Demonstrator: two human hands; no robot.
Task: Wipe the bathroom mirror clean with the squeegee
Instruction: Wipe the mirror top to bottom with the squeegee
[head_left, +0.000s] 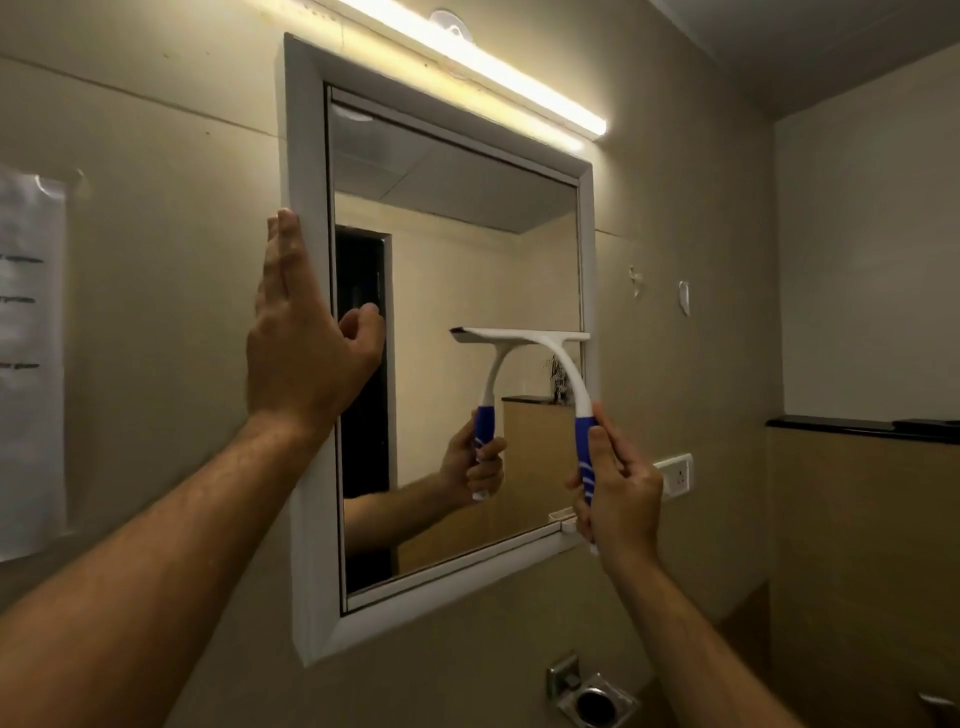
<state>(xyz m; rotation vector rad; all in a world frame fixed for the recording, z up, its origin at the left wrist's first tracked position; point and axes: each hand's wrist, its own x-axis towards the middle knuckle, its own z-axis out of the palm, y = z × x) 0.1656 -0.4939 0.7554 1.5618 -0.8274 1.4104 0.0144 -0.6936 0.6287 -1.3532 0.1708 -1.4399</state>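
paper notice (26, 364) — cut off left, print blurred, squeegee (566, 384) handle end hidden

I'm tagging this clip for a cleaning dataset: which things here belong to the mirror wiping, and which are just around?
Part of the job:
- squeegee, blade against the glass
- mirror in its white frame
- right hand, on the blue grip
- left hand, flat on the frame's left edge

Just around:
- tube light
- paper notice
- wall socket
- metal holder
- black ledge

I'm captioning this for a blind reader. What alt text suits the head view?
A right hand holds a blue-and-white squeegee against a white-framed wall mirror, while the left hand lies flat on its frame under a lit tube light.
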